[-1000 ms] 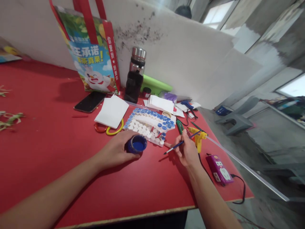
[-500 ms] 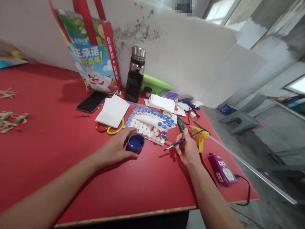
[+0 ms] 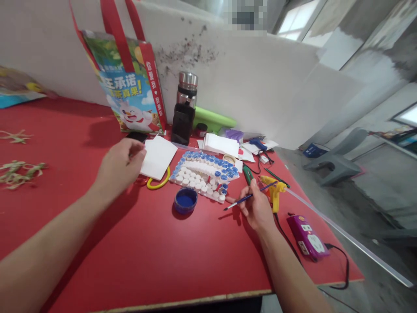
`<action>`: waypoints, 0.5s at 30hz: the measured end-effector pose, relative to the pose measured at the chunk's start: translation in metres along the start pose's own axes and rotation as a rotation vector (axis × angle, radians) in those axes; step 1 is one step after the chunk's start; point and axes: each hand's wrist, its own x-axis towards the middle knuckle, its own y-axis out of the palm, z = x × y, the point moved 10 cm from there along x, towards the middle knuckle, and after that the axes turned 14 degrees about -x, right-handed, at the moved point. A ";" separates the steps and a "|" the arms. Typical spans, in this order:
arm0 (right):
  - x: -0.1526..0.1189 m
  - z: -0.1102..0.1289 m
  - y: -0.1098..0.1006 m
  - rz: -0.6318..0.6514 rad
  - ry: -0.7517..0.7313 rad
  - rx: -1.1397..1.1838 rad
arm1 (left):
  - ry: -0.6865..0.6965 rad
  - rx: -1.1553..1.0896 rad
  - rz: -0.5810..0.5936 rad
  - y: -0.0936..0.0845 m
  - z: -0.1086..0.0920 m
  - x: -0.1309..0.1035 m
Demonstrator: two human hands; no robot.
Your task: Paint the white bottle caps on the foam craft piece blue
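Note:
My left hand [image 3: 121, 164] hovers beside a stack of white paper sheets [image 3: 160, 156] and in front of a dark phone [image 3: 137, 136], which it partly hides. Its fingers are loosely bent, with a gap between them and nothing visible inside. In my right hand [image 3: 256, 204] is a thin blue paintbrush [image 3: 245, 198], its dark tip pointing left just above the table. Between the hands stands a small round pot of blue paint [image 3: 185, 201], touched by neither. Behind it lies a craft piece of white round pieces [image 3: 195, 178], several along the top and right painted blue.
Yellow-handled scissors [image 3: 158, 183] lie partly under the paper. On the right are a yellow glue gun [image 3: 275, 193] and a purple power box [image 3: 308, 238] with a cord. A bottle [image 3: 187, 91] and printed bag [image 3: 130, 87] stand against the wall. Straw-like figures [image 3: 22, 173] lie left.
My left hand has let go of the paint pot and moved left and away, toward the paper and phone. The pot stays on the table. My right hand keeps the brush nearly still.

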 end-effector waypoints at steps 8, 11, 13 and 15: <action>0.002 -0.008 -0.004 0.001 0.004 -0.031 | -0.121 0.105 0.119 0.033 0.028 0.040; 0.001 -0.006 -0.003 0.003 0.009 -0.029 | -0.183 -0.237 0.016 0.029 0.032 0.034; 0.000 -0.004 -0.002 -0.007 0.006 -0.022 | -0.270 -0.477 -0.030 0.029 0.040 0.032; -0.001 -0.002 -0.001 -0.015 0.002 -0.018 | -0.342 -0.623 -0.028 0.033 0.044 0.036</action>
